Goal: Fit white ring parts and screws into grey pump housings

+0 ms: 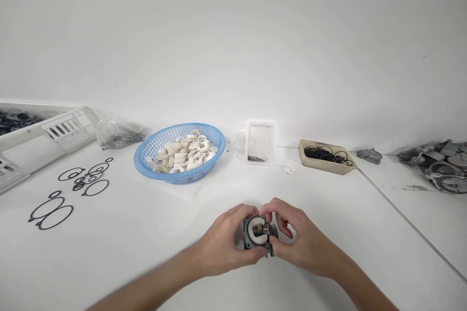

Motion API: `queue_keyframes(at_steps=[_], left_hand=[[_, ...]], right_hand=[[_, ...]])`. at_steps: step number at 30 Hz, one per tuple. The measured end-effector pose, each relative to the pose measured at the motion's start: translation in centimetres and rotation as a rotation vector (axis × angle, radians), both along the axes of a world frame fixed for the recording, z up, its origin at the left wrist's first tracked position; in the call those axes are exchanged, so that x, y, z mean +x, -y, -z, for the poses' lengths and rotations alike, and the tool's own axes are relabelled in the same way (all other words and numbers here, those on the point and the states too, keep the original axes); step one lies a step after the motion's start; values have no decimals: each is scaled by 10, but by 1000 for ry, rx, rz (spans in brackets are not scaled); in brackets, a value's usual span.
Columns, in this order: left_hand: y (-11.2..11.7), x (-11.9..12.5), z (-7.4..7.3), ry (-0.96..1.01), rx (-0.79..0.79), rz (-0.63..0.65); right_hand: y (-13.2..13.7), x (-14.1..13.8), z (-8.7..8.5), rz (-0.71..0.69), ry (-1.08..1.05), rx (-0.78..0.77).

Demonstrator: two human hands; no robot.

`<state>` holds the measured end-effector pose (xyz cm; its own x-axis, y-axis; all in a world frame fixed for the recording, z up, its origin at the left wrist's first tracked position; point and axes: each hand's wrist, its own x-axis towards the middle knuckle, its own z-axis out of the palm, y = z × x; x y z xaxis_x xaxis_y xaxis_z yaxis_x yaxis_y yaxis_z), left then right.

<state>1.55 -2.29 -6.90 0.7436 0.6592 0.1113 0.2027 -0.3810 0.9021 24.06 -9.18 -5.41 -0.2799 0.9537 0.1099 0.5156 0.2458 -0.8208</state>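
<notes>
A small grey metal carburetor body (257, 233) with a round opening and a brass piece inside is held low over the white table (146, 252). My left hand (222, 243) wraps its left side, fingers closed on it. My right hand (299, 240) grips its right side, with fingertips pinched at its top edge. A blue basket (146, 153) of white plastic floats stands behind the hands, to the left.
Loose black O-rings (69, 192) lie at the left, near a white crate (44, 136) and a clear bag (118, 133). A white tray (260, 129) of small parts, a beige tray (341, 167) of black rings and a heap of grey metal castings (441, 165) line the back right.
</notes>
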Motion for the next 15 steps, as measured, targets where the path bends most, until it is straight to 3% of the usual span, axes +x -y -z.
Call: queue_keyframes(at_steps=[15], left_hand=[[0,1,-1,-8,15,-7]], right_hand=[[-1,0,2,-21,2,39]])
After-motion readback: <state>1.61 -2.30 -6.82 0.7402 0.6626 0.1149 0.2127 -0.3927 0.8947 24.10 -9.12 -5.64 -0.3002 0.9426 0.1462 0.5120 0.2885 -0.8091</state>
